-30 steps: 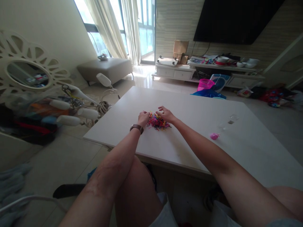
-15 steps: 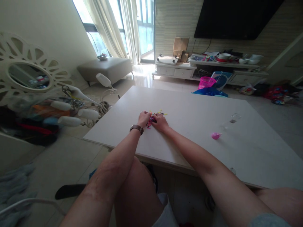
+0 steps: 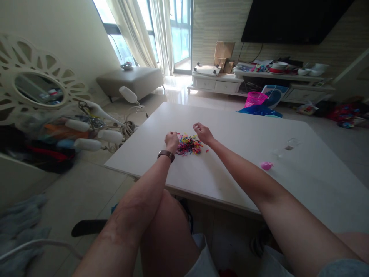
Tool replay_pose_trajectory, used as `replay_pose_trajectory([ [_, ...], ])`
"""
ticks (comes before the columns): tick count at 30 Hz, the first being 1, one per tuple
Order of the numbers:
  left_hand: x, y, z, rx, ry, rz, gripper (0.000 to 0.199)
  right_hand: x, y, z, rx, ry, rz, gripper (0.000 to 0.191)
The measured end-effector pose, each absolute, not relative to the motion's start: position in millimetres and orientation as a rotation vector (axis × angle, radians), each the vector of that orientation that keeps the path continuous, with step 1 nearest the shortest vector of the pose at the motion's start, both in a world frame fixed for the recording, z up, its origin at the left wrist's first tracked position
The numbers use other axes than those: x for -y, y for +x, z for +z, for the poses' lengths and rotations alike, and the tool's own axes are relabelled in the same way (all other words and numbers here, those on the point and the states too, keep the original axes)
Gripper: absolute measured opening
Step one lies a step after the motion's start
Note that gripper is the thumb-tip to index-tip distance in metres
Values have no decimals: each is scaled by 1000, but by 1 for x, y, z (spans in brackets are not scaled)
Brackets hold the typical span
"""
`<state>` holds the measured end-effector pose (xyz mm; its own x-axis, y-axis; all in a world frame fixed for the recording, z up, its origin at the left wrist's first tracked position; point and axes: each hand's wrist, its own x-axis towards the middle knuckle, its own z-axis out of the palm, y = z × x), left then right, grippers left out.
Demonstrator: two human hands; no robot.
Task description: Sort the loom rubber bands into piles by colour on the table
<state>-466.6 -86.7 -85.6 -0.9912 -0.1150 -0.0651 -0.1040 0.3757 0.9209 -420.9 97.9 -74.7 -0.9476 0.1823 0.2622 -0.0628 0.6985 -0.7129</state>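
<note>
A loose pile of small, many-coloured strands (image 3: 189,145), which look like tiny rubber bands, lies on the white table (image 3: 236,154). My left hand (image 3: 172,140) is at the pile's left edge, with its fingers closed; whatever they may hold is hidden. Above the far right side of the pile is my right hand (image 3: 203,133), fingers curled and drawn together at the tips. Anything pinched there is too small to make out. One short red strand (image 3: 206,151) lies apart, to the right of the pile.
Farther right on the table are a small pink object (image 3: 267,166) and a clear plastic container (image 3: 290,145). A lamp with white shades (image 3: 109,136) stands beside the left table edge. Beyond the far edge are a pink basket (image 3: 255,99) and blue plastic (image 3: 259,110).
My hands were together over the pile and have moved apart. The right one has lifted away up and to the right, uncovering the coloured strands. The view has shifted slightly.
</note>
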Motion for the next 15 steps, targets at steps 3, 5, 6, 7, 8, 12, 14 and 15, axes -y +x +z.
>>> replay_pose_trajectory([
  [3, 89, -464, -84, 2596, 234, -1764, 18, -123, -421, -96, 2618, -410, 1078, 39],
  [5, 91, -463, -84, 2590, 245, -1782, 18, -129, -422, -111, 2680, -449, 1109, 39],
  [6, 92, -463, -84, 2589, 250, -1789, 17, -127, -423, -117, 2690, -442, 1117, 37],
  [7, 92, -463, -84, 2589, 253, -1796, 17, -123, -424, -122, 2702, -415, 1128, 36],
  [8, 92, -463, -85, 2589, 254, -1801, 16, -117, -426, -124, 2713, -372, 1151, 35],
  [12, 90, -465, -87, 2567, 242, -1808, 15, -89, -433, -116, 2667, -4, 1407, 37],
  [14, 89, -466, -87, 2554, 238, -1816, 15, -85, -432, -108, 2550, 52, 1454, 38],
  [15, 89, -466, -87, 2551, 237, -1821, 15, -86, -429, -105, 2490, -7, 1420, 38],
])
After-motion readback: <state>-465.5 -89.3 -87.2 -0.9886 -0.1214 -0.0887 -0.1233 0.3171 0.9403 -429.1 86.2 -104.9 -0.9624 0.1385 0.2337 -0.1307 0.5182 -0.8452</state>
